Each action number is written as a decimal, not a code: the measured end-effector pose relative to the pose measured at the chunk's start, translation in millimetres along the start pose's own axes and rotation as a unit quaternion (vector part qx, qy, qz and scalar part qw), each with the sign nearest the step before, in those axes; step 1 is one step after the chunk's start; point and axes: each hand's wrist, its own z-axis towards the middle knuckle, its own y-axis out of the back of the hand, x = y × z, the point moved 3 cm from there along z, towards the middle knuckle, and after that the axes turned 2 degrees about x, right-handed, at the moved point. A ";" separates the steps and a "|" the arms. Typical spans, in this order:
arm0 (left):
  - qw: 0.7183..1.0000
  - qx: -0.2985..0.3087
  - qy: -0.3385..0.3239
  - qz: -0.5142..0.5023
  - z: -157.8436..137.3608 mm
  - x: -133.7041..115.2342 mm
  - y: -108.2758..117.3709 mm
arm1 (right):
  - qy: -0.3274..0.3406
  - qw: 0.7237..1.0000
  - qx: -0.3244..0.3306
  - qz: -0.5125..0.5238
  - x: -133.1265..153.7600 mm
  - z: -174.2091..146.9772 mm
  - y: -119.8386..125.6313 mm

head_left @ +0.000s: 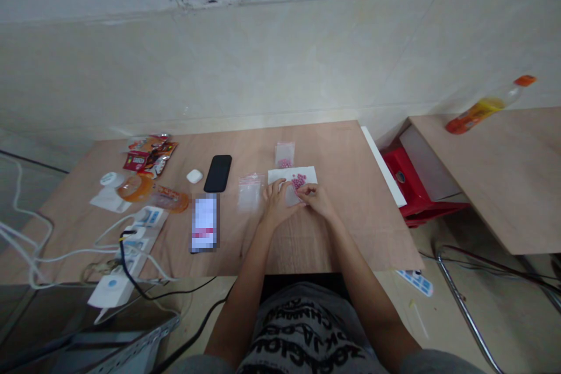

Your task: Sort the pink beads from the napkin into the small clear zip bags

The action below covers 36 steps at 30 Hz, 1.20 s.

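Small pink beads [298, 180] lie in a loose heap on a white sheet of paper [277, 175] in the middle of the table. A small clear plastic bag [291, 195] lies at the paper's near edge, between my hands. My left hand [276, 203] is closed on the bag's left side. My right hand [317, 198] is pinched at the bag's right side, close to the beads; what its fingertips hold is too small to make out. Beyond the paper is a zip bag [285, 151] with pink beads in its lower end. Clear zip bags [250, 193] lie left of my left hand.
To the left are a black phone [218, 173], a lit phone [204, 223], a white case [194, 176], an orange drink bottle [153, 193], snack packets [149, 155] and a power strip [135, 251] with cables. A red stool [405, 178] stands right of the table.
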 end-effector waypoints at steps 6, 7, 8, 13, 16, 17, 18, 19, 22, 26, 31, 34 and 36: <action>0.999 -0.014 -0.035 0.029 6.0 0.1 8.1 | 0.010 1.000 -0.022 -0.004 -1.4 3.9 -1.3; 0.999 -0.013 -0.040 0.032 6.0 0.2 8.8 | 0.009 1.000 -0.023 -0.003 -2.3 4.3 -1.5; 0.998 -0.011 -0.044 0.034 5.8 0.3 9.1 | 0.008 1.000 -0.023 -0.004 -3.1 4.7 -1.6; 0.998 0.004 -0.052 0.036 3.4 1.9 7.5 | 0.003 1.000 -0.025 -0.012 -5.9 5.2 -3.2; 0.997 0.018 -0.057 0.038 1.7 4.4 3.2 | 0.003 1.000 -0.024 -0.006 -7.8 4.9 -5.6; 0.997 0.019 -0.056 0.040 1.2 5.5 2.0 | 0.004 1.000 -0.027 -0.003 -8.5 4.6 -5.9; 0.998 0.018 -0.054 0.041 0.7 6.7 1.2 | 0.006 0.999 -0.032 0.001 -9.4 4.2 -5.7; 0.998 0.015 -0.051 0.042 0.2 7.7 0.9 | 0.006 0.999 -0.038 0.003 -10.3 3.7 -4.8; 0.998 0.003 -0.042 0.040 -0.9 8.7 3.0 | 0.000 0.998 -0.058 -0.020 -12.0 1.1 0.9; 0.999 -0.006 -0.017 0.042 -1.2 6.5 7.3 | -0.010 0.984 -0.091 -0.152 -7.6 -3.2 11.0; 1.000 -0.027 0.014 -0.008 -1.8 8.9 0.5 | 0.011 0.959 -0.087 -0.271 3.5 -6.9 7.8; 0.998 -0.027 0.019 -0.054 -2.6 12.0 -7.4 | -0.006 0.948 -0.074 -0.309 5.3 -7.7 2.1; 0.997 -0.019 0.019 -0.070 -3.0 13.1 -10.9 | -0.016 0.943 -0.069 -0.325 5.0 -7.7 -0.4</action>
